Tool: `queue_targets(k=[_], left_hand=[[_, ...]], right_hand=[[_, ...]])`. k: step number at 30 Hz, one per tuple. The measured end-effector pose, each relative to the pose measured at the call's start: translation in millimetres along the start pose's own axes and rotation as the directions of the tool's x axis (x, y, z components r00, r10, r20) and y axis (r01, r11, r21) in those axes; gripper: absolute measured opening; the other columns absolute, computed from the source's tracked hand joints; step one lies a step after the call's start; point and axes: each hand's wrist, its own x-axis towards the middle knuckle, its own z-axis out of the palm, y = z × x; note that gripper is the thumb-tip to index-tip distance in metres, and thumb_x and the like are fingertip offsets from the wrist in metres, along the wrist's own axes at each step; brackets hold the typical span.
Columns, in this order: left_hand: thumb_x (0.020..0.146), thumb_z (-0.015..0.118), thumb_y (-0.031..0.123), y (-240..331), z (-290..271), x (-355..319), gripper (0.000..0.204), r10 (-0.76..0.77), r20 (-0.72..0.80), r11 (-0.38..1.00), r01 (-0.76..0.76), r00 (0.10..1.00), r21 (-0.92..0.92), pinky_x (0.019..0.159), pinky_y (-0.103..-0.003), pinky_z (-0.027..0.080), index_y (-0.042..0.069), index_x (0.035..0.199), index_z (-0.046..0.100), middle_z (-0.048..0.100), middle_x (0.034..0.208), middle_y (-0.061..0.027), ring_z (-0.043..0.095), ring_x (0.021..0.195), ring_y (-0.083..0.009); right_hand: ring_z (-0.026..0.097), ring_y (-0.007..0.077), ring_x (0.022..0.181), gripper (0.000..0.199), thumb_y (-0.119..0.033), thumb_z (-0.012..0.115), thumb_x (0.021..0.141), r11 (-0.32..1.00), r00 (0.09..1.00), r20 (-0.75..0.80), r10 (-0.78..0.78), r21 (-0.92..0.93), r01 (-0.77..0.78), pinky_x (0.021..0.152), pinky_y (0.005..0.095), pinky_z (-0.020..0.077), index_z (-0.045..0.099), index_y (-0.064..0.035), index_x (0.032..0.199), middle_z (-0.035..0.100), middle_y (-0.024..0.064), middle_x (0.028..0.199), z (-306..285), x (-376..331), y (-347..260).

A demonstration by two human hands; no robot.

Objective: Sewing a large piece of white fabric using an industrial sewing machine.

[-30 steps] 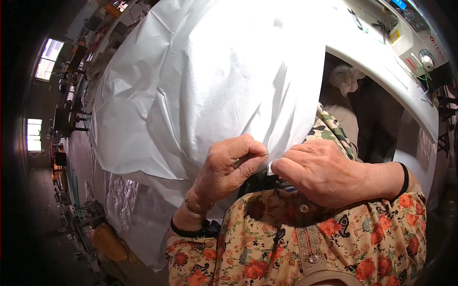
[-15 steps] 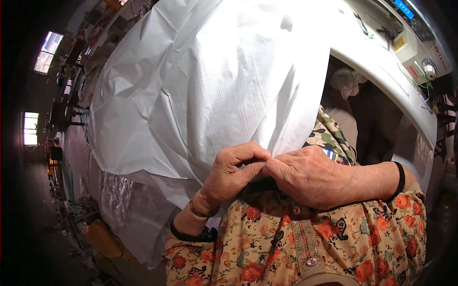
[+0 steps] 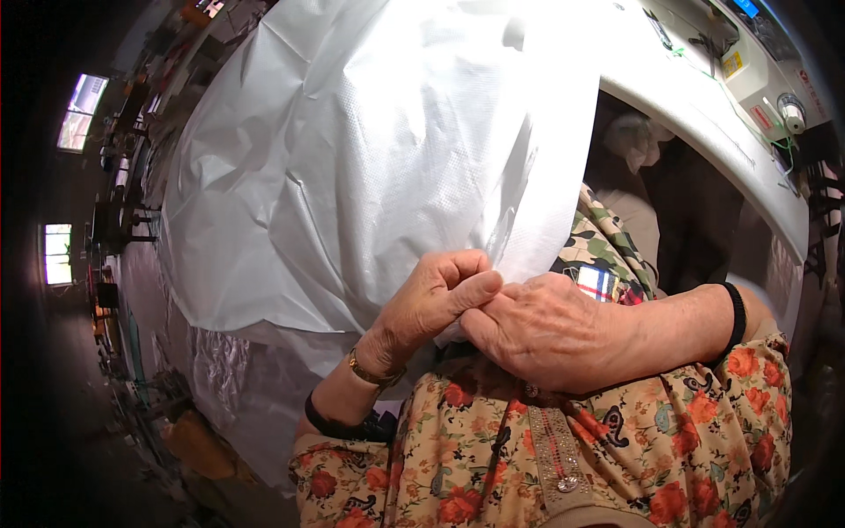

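A large white woven plastic sheet [image 3: 352, 176] spreads in folds over the work surface and hangs down towards my lap. At its near edge my left hand [image 3: 431, 295] is closed, the thumb pressed against the curled fingers. My right hand [image 3: 550, 334] touches it from the right, its fingers also bent closed. Both hands grip the sheet's edge where it gathers between them; the fingertips and the pinched part are mostly hidden. A gold watch [image 3: 374, 371] is on my left wrist and a black band [image 3: 736, 326] on my right.
A white curved table edge [image 3: 704, 145] runs along the right, bearing a sewing-machine-like white unit [image 3: 766, 92] with a knob. Small snips [image 3: 658, 31] and green thread lie near it. Camouflage cloth [image 3: 607, 238] covers my lap. Crumpled clear plastic [image 3: 220, 370] lies at lower left.
Both hands have shifted slightly left, and my left thumb now lies over the meeting point of the hands. The sheet's near edge has moved a little with them.
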Motion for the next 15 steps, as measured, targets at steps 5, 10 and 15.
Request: queue_targets(k=[5, 10, 15], left_hand=[[0.098, 0.063, 0.026, 10, 10, 7, 0.031, -0.107, -0.063, 0.994, 0.105, 0.992, -0.031, 0.056, -0.018, 0.036, 0.004, 0.077, 0.061, 0.052, 0.071, 0.0079, 0.044, 0.068, -0.0003], [0.095, 0.061, 0.015, 6, -8, 1, 0.025, -0.034, -0.116, 0.953, 0.068, 0.993, 0.296, 0.053, -0.021, 0.032, 0.003, 0.074, 0.054, 0.043, 0.068, 0.0086, 0.037, 0.065, -0.0014], [0.094, 0.06, 0.01, 9, -14, -22, 0.018, 0.114, -0.294, 0.934, -0.002, 0.949, 0.357, 0.054, -0.023, 0.03, 0.002, 0.081, 0.052, 0.041, 0.069, 0.0058, 0.035, 0.065, -0.0033]], right_hand=[[0.062, 0.0212, 0.067, 0.018, -0.015, 0.052, 0.086, 0.948, 0.985, -0.038, -0.167, -0.281, 0.15, 0.054, 0.0315, 0.0443, 0.054, 0.0028, 0.088, 0.059, 0.0111, 0.075, 8, 0, -2], [0.062, 0.0224, 0.072, 0.02, -0.018, 0.054, 0.086, 0.921, 0.956, -0.095, -0.278, -0.31, 0.237, 0.061, 0.0322, 0.0457, 0.056, 0.0016, 0.089, 0.061, 0.0126, 0.081, 6, 0, 1], [0.062, 0.025, 0.075, 0.02, -0.017, 0.064, 0.085, 0.992, 0.961, -0.263, -0.089, 0.066, 0.11, 0.065, 0.0353, 0.0485, 0.056, 0.0, 0.092, 0.062, 0.0115, 0.084, -3, -11, 20]])
